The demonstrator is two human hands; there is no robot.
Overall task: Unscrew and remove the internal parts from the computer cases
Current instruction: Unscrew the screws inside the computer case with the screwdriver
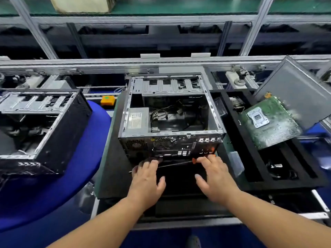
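Observation:
An open computer case (170, 140) lies on its side in the middle of the bench, rear panel toward me. Inside it I see a grey power supply (137, 120) at the left and loose wires (168, 113). A screwdriver with an orange handle (194, 160) and a long thin shaft lies flat just below the case's rear panel. My left hand (147, 179) hovers over the shaft's tip end with fingers spread. My right hand (214, 176) reaches over the handle end with fingers extended; neither hand grips anything.
A second open case (41, 122) sits at the left on a blue cloth (86, 167). At the right, a green motherboard (272, 122) leans on a black foam tray (268, 176), with a grey side panel (295, 90) behind. An orange button box (107, 100) sits behind the case.

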